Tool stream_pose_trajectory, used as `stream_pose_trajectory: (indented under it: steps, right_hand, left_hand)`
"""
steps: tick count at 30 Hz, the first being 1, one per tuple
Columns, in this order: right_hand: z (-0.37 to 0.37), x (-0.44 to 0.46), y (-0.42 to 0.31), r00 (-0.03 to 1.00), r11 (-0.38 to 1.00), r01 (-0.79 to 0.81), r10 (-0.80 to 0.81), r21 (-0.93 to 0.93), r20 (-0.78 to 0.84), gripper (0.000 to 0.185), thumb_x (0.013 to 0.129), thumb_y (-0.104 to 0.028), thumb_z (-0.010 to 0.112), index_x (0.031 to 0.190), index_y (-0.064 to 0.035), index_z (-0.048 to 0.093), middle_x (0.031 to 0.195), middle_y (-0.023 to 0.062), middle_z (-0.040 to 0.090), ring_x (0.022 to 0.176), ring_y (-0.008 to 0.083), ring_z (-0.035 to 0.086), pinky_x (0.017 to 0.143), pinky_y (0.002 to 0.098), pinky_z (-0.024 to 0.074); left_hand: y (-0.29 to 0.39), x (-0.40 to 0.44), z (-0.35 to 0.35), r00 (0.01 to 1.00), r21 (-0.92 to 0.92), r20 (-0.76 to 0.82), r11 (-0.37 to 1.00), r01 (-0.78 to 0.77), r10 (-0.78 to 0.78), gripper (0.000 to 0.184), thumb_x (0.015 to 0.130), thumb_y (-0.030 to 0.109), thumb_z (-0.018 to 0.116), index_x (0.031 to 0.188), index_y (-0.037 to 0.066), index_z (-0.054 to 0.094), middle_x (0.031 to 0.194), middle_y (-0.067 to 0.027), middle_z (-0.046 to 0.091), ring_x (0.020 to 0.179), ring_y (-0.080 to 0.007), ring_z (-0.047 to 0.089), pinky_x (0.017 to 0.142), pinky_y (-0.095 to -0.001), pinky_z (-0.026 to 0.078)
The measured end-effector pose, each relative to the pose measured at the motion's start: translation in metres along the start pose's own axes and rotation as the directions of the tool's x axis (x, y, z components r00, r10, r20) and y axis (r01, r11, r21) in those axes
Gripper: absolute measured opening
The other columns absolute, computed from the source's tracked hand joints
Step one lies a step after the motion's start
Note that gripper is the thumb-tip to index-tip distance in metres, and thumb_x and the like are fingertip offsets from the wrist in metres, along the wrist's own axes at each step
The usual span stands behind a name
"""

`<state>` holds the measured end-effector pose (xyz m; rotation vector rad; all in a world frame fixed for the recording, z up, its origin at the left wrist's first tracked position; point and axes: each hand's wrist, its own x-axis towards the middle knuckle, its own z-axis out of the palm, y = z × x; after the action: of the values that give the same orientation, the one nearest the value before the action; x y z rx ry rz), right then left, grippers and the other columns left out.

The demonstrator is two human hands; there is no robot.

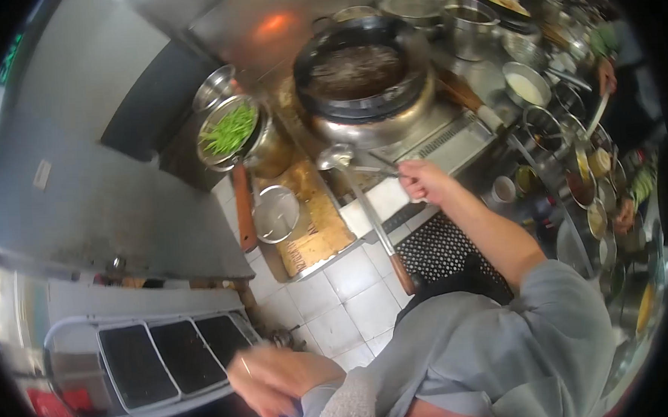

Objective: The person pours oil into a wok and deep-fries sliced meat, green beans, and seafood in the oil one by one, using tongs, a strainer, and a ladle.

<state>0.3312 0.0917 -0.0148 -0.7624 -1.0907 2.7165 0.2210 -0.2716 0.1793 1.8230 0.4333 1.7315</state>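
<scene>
- Slim utensil [384, 161] gripped in R hand [423, 181]
- L hand [273, 376] blurred; grip can't be told
- Ladle [368, 209] laid over range [453, 143] front edge, prob. for quick reach

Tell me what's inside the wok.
The wok holds dark liquid, its surface flecked, possibly with bubbles. The liquid covers the wok's bottom, so I can't see that, nor whether anything lies sunk in it.
</scene>
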Motion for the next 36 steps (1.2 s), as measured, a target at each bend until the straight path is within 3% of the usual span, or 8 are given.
stream_pose_trajectory:
  steps: [7, 10, 13, 18, 25, 31, 32, 36]
  right_hand:
    - [-0.162, -0.059, 0.007, 0.865, 0.963, 0.135, -0.229, -0.234, -0.446, 0.014, 0.092, -0.018, 0.047, 0.080, -0.0122, 0.047, 0.062, -0.0020, 0.044, 0.044, 0.0049, 0.033, 0.039, 0.0202, 0.0267]
    - [-0.155, -0.129, 0.012, 0.881, 0.921, 0.357, -0.387, -0.152, -0.274, 0.013, 0.093, -0.017, 0.045, 0.093, -0.0072, 0.053, 0.066, 0.0011, 0.048, 0.047, 0.0101, 0.039, 0.041, 0.0236, 0.0314]
    - [-0.101, -0.208, 0.018, 0.859, 0.924, 0.382, -0.365, -0.025, -0.359, 0.031, 0.087, -0.010, 0.049, 0.118, -0.0033, 0.048, 0.074, 0.0057, 0.056, 0.057, 0.0116, 0.049, 0.048, 0.0242, 0.0372]
    - [-0.085, -0.256, 0.075, 0.937, 0.940, 0.307, -0.272, 0.146, -0.221, 0.048, 0.076, -0.001, 0.057, 0.122, -0.0063, 0.045, 0.071, 0.0018, 0.048, 0.049, 0.0035, 0.038, 0.038, 0.0176, 0.0250]
    - [-0.075, -0.443, 0.203, 0.636, 0.862, 0.507, -0.393, -0.025, -0.664, 0.030, 0.097, -0.036, 0.041, 0.108, -0.0111, 0.053, 0.067, -0.0042, 0.044, 0.051, 0.0027, 0.035, 0.044, 0.0165, 0.0277]
    - [-0.033, -0.584, 0.345, 0.029, 0.670, 0.665, -0.465, -0.331, -0.885, 0.036, 0.096, -0.040, 0.043, 0.092, -0.0057, 0.053, 0.064, -0.0025, 0.044, 0.050, 0.0053, 0.037, 0.043, 0.0189, 0.0280]
    - [-0.009, -0.598, 0.354, -0.045, 0.644, 0.706, -0.374, -0.295, -0.926, 0.033, 0.095, -0.037, 0.044, 0.098, -0.0048, 0.052, 0.064, -0.0022, 0.044, 0.050, 0.0058, 0.037, 0.043, 0.0191, 0.0277]
    - [0.045, -0.616, 0.404, -0.195, 0.586, 0.766, -0.180, -0.264, -0.964, 0.035, 0.094, -0.027, 0.050, 0.118, -0.0025, 0.046, 0.066, -0.0032, 0.042, 0.051, 0.0040, 0.036, 0.043, 0.0191, 0.0278]
  left_hand:
    - [-0.039, 0.111, 0.036, 0.820, 0.051, 0.568, 0.991, -0.121, 0.071, 0.009, 0.072, -0.004, 0.056, 0.063, -0.001, 0.057, 0.069, -0.0111, 0.059, 0.056, -0.0176, 0.052, 0.047, -0.0279, 0.039]
    - [-0.068, 0.107, 0.084, 0.802, 0.823, -0.314, 0.567, -0.037, 0.507, 0.016, 0.077, 0.002, 0.055, 0.068, 0.008, 0.043, 0.065, -0.0023, 0.039, 0.055, -0.0135, 0.035, 0.049, -0.0264, 0.031]
    - [-0.076, 0.165, 0.148, 0.647, 0.186, -0.725, 0.972, -0.146, 0.237, 0.005, 0.084, 0.007, 0.053, 0.078, 0.006, 0.051, 0.070, -0.0054, 0.044, 0.058, -0.0161, 0.042, 0.048, -0.0250, 0.036]
    - [-0.146, 0.178, 0.257, 0.990, -0.544, -0.137, 0.838, -0.040, -0.042, 0.008, 0.085, 0.010, 0.054, 0.079, 0.004, 0.056, 0.072, -0.0084, 0.051, 0.058, -0.0189, 0.049, 0.048, -0.0260, 0.040]
    - [-0.170, 0.134, 0.405, 0.825, -0.841, 0.501, 0.370, 0.394, 0.262, 0.015, 0.087, 0.014, 0.056, 0.081, 0.001, 0.062, 0.074, -0.0126, 0.060, 0.059, -0.0228, 0.058, 0.048, -0.0275, 0.047]
    - [-0.259, 0.091, 0.467, 0.078, -0.271, 0.952, 0.693, 0.668, 0.297, 0.007, 0.080, 0.003, 0.064, 0.083, -0.004, 0.065, 0.084, -0.0149, 0.066, 0.065, -0.0237, 0.066, 0.054, -0.0264, 0.053]
    - [-0.281, 0.083, 0.473, -0.140, 0.225, 0.974, 0.685, 0.693, -0.179, 0.009, 0.082, 0.005, 0.062, 0.086, -0.003, 0.065, 0.081, -0.0111, 0.065, 0.063, -0.0186, 0.064, 0.055, -0.0278, 0.052]
    - [-0.359, 0.093, 0.615, 0.288, 0.181, 0.933, 0.974, 0.139, -0.214, 0.019, 0.087, 0.016, 0.057, 0.094, 0.001, 0.065, 0.080, -0.0130, 0.065, 0.073, -0.0221, 0.063, 0.066, -0.0302, 0.048]
